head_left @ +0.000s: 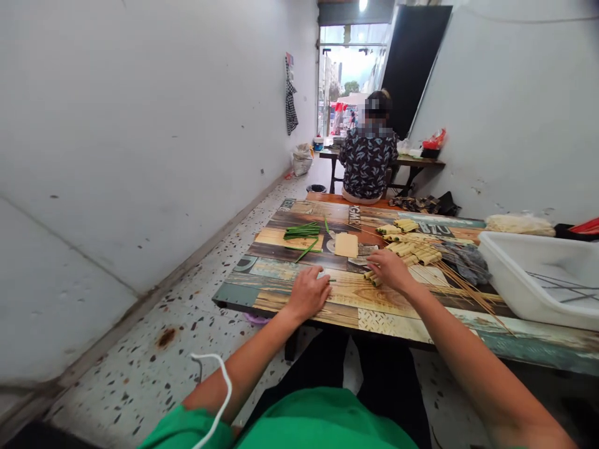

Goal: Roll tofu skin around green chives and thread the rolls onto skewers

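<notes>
My left hand [309, 290] rests at the near side of the table with its fingers curled together. A short green stalk [332, 280] pokes out at its fingertips; the rest is hidden. To the right, my right hand [389, 269] bends its fingers down over yellow rolls [373, 279], seemingly gripping one, though the contact is partly covered. More rolls [406, 248] lie in rows beyond it. Ahead, between the hands, sits a stack of square yellow sheets [346, 245], resembling tofu skin. A bunch of green stalks [302, 231] lies farther left, with a loose few beside it.
Thin wooden skewers [468, 288] and a grey cloth [465, 262] lie on the patterned table [281, 284] at right. A white plastic tub [510, 274] holds several dark rods. Beyond the table, a person [368, 162] sits facing away at another table.
</notes>
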The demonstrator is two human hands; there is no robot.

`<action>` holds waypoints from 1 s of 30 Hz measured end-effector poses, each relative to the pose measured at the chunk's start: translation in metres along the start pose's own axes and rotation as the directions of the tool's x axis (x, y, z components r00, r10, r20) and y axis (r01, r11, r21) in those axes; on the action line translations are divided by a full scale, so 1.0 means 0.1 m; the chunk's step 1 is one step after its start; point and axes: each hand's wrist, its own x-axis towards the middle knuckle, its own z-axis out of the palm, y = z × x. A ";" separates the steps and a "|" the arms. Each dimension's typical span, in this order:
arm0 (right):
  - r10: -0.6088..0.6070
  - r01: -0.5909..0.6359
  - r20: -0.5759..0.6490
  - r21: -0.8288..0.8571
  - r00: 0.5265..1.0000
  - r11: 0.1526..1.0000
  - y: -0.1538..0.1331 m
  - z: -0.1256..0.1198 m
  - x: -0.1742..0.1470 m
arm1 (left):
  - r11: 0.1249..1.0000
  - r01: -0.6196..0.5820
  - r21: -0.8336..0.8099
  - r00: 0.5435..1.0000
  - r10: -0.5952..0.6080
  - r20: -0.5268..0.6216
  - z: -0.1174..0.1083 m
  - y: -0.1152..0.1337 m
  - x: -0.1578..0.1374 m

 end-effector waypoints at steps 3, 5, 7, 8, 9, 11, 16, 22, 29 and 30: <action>-0.069 0.075 0.089 -0.067 0.994 0.995 -0.17 0.08 0.38 | 1.000 -0.023 0.003 0.998 0.022 0.062 0.01 -0.14 -0.06; -0.081 0.093 0.114 -0.106 0.990 0.990 -0.24 0.14 0.54 | 0.999 -0.023 0.025 0.990 0.019 0.139 0.03 -0.19 0.01; -0.079 0.100 0.140 -0.150 0.987 0.984 -0.27 0.18 0.64 | 0.998 -0.029 0.055 0.979 0.017 0.201 0.04 -0.23 0.11; -0.076 0.102 0.149 -0.169 0.986 0.980 -0.29 0.20 0.67 | 0.997 -0.033 0.068 0.974 0.016 0.227 0.03 -0.25 0.17; -0.074 0.102 0.157 -0.184 0.985 0.978 -0.29 0.22 0.69 | 0.996 -0.034 0.078 0.969 0.014 0.248 0.02 -0.27 0.22; -0.065 0.100 0.170 -0.202 0.983 0.974 -0.30 0.24 0.72 | 0.996 -0.029 0.090 0.962 0.003 0.274 -0.01 -0.34 0.31; -0.038 0.072 0.184 -0.180 0.982 0.981 -0.26 0.26 0.79 | 0.995 0.021 0.096 0.966 -0.045 0.256 -0.03 -0.60 0.49; 0.047 -0.030 0.181 -0.095 0.982 0.995 -0.18 0.24 0.93 | 0.990 0.083 0.111 0.976 -0.103 0.191 -0.04 -0.98 0.82; 0.147 -0.167 0.180 0.102 0.973 0.981 0.05 0.25 1.03 | 0.997 -0.022 0.079 0.997 0.016 0.080 -0.07 -0.65 0.44; 0.150 -0.176 0.184 0.130 0.971 0.976 0.09 0.26 1.03 | 0.997 -0.054 0.047 0.995 0.050 0.081 -0.05 -0.57 0.34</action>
